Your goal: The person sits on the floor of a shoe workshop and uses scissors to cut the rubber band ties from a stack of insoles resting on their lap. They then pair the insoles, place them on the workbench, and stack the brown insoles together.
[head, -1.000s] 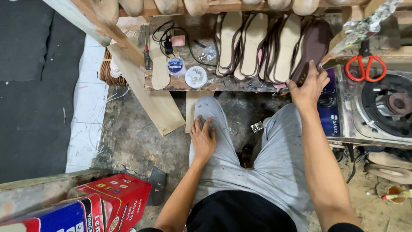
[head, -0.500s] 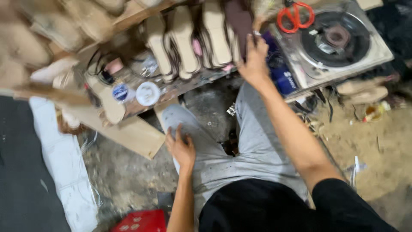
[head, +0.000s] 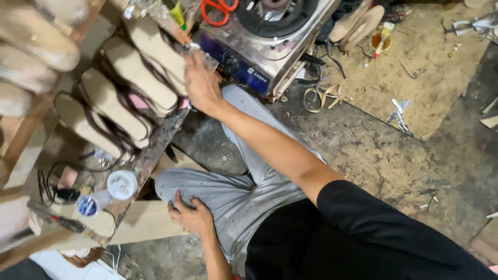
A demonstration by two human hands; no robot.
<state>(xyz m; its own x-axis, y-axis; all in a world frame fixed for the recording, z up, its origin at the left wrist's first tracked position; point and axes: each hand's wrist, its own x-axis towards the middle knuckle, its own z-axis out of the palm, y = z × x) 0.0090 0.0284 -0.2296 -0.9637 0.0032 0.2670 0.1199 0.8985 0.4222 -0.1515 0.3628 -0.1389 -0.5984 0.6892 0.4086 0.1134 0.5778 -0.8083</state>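
My right hand (head: 201,85) reaches out to the edge of a low wooden bench (head: 155,150), right beside a row of tan sandals with dark straps (head: 140,78). Its fingertips touch a small shiny crumpled piece (head: 199,51); whether they grip it is unclear. My left hand (head: 192,215) lies flat on my left knee, on grey trousers (head: 233,194), fingers apart and holding nothing.
A metal gas stove (head: 270,36) stands just past my right hand, with red-handled scissors (head: 218,8) by it. A white lid (head: 122,184), a blue-topped tub (head: 87,206) and a black cable (head: 49,189) lie on the bench. A wooden plank (head: 145,223) leans below. Loose soles (head: 358,23) and a yellow cup (head: 380,40) sit on the dirt floor.
The view has swung and tilted, so the bench now runs up the left side. My right hand has left the dark sandal for the bench edge by the stove. The left hand stays on the knee.
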